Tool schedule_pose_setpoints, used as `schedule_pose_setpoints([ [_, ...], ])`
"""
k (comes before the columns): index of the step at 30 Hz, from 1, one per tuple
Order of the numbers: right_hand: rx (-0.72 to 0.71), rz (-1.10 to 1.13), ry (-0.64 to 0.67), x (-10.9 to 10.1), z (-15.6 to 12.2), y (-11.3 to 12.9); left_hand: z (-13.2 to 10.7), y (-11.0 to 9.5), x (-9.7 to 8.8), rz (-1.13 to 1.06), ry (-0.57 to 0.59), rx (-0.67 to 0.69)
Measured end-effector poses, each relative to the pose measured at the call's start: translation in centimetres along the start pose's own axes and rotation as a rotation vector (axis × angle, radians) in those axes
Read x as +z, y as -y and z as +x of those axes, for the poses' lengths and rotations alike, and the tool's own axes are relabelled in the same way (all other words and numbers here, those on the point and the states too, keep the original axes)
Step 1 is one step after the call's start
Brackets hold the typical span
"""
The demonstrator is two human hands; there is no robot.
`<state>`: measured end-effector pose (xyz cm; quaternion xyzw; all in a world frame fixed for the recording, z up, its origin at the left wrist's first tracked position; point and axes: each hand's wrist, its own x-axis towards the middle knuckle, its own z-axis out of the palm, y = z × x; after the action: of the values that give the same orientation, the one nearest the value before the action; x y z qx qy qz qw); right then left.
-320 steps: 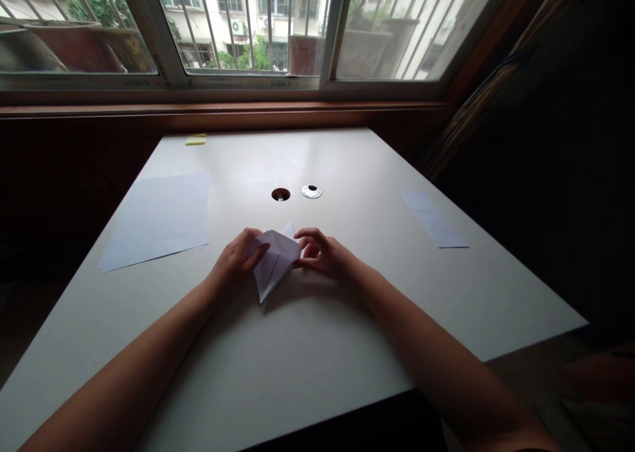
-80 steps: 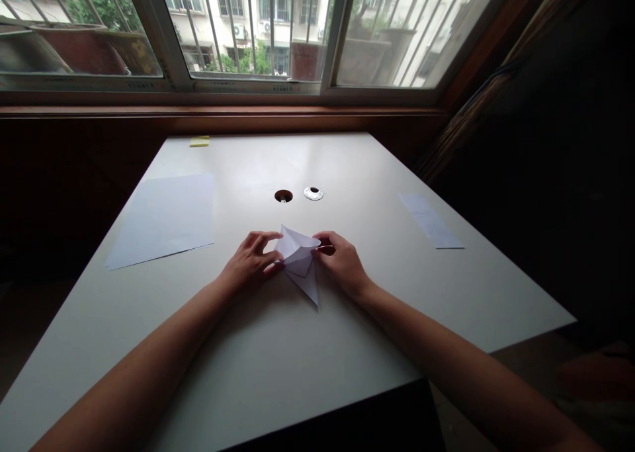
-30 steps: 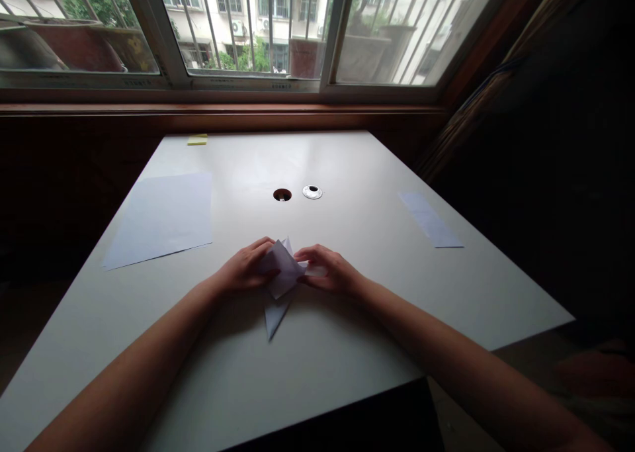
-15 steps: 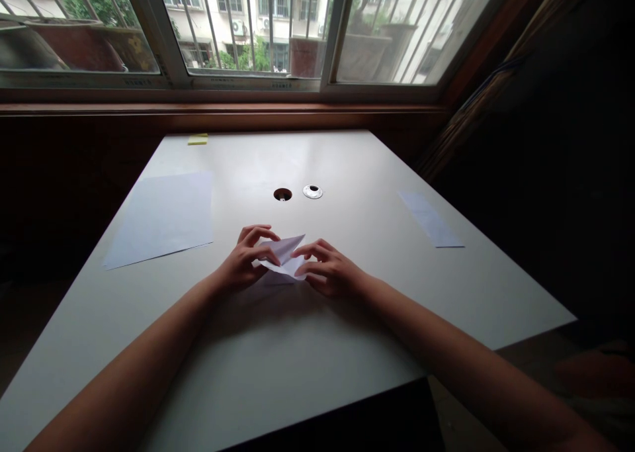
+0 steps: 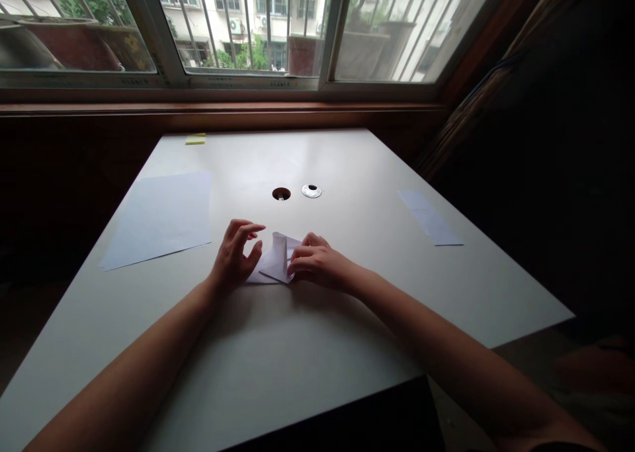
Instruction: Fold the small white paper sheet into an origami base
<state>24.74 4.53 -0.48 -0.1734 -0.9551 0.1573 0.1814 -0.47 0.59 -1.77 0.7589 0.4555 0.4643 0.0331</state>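
Your left hand (image 5: 233,257) has just let go — its fingers are spread beside the folded paper (image 5: 276,263), in the middle of the frame. Your right hand (image 5: 318,262) pinches the paper's right side, so only that hand seems to steady it on the desk (image 5: 347,346) now.

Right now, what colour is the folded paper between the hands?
The folded paper is white, seen in the head view.

The folded paper (image 5: 274,263) was between the left hand (image 5: 237,252) and the right hand (image 5: 319,261), over the table (image 5: 317,353). Behind it came the hole (image 5: 281,193), with the cap (image 5: 307,194) just to its right. Paper sheets (image 5: 159,220) lay left, a paper strip (image 5: 430,218) right, a pad (image 5: 195,139) near the far left corner, the window (image 5: 251,28) beyond.
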Motion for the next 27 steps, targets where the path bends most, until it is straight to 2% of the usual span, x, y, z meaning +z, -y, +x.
schedule_pose_setpoints([
  [4,0.016,-0.006,0.036,-0.3,0.6,-0.2,-0.4,-0.6,-0.4,0.136,0.003,0.141],
  [7,0.028,-0.028,0.024,-0.2,0.7,-0.5,-0.4,-0.9,-0.5,0.162,0.026,0.182],
  [9,0.049,-0.032,0.005,0.2,0.7,-0.8,-0.3,-0.8,-0.3,0.103,0.103,0.161],
  [13,0.072,-0.012,-0.017,0.9,0.6,-1.1,-0.4,-0.4,0.2,-0.118,0.347,0.093],
  [15,0.078,-0.011,-0.025,1.1,0.6,-1.2,-0.6,-0.2,0.5,-0.170,0.395,0.069],
  [19,0.103,-0.027,-0.034,1.2,0.7,-1.2,-0.8,0.1,0.6,-0.206,0.409,0.015],
  [23,0.137,-0.003,-0.062,1.2,0.8,-1.0,-0.6,0.2,0.6,-0.190,0.376,-0.008],
  [27,0.135,0.030,-0.084,1.3,0.8,-1.1,-0.5,0.4,0.7,-0.285,0.362,-0.066],
])
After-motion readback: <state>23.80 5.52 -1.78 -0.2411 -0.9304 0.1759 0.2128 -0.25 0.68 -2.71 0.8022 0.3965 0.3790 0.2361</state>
